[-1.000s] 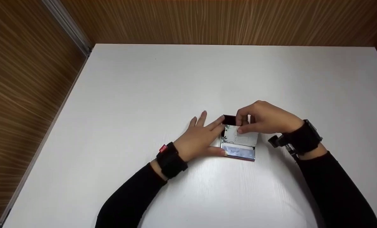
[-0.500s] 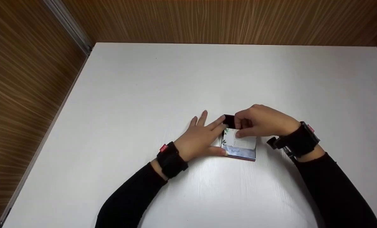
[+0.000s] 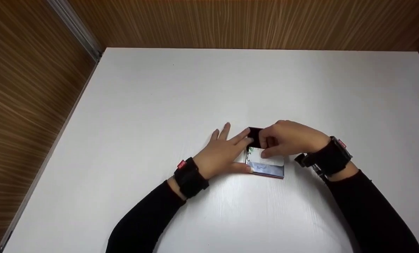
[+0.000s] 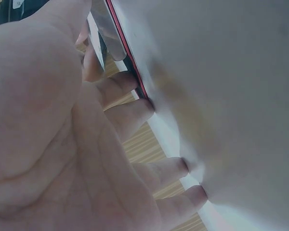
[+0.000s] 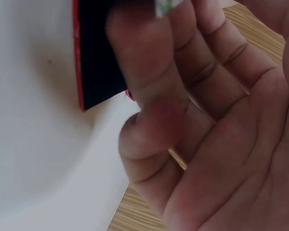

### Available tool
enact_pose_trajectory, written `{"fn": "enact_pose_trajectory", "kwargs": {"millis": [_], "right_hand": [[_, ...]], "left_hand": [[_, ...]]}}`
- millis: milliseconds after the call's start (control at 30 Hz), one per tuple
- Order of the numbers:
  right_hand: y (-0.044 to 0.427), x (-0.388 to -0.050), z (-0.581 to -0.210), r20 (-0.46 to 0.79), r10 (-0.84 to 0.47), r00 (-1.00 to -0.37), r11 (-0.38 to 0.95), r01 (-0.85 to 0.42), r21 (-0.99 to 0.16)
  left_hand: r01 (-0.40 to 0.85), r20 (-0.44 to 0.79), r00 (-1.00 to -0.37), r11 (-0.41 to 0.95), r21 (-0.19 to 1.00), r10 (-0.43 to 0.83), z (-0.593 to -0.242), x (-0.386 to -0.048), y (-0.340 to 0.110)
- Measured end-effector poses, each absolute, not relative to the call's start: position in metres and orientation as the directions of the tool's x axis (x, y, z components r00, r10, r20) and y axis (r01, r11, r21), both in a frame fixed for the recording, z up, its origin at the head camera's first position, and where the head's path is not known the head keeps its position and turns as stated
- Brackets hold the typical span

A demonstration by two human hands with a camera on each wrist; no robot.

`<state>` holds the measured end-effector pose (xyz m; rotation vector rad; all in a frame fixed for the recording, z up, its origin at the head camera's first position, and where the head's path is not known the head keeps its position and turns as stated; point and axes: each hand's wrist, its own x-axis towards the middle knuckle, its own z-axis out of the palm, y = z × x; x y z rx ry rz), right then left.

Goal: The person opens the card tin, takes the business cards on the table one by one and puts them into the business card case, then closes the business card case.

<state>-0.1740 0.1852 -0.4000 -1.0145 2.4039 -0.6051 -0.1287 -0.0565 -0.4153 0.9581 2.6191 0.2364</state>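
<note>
A small flat case lies on the white table; its black inside (image 3: 254,136) shows at the far end, and a marbled blue part (image 3: 267,169) lies at the near end. My right hand (image 3: 292,138) pinches a white card (image 3: 254,154) printed with green leaves, whose near edge meets the blue part. My left hand (image 3: 219,154) lies beside the case with fingers spread, fingertips and thumb touching its left edge. In the left wrist view, the case's red rim (image 4: 127,53) runs past two fingertips. The right wrist view shows the case's black panel (image 5: 98,57) and the card's leafy corner (image 5: 164,6).
The white table (image 3: 160,95) stretches around the hands. Wood-grain panels (image 3: 230,24) rise behind it and along its left side. Both wrists wear black straps (image 3: 190,178).
My right hand has moved toward the near end of the case, and the card has slid with it, so less of the card shows. My left hand has stayed put.
</note>
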Motion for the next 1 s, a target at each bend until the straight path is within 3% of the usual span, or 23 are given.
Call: {"fn": "enact_pose_trajectory", "kwargs": {"millis": [1000], "right_hand": [[0.1793,-0.1686,-0.4020,-0.243,-0.764,-0.597,0.617,-0.567,-0.546]], "left_hand": [[0.603,-0.264,-0.704,0.752,0.268,0.659,-0.4143,-0.1283,-0.0567]]}}
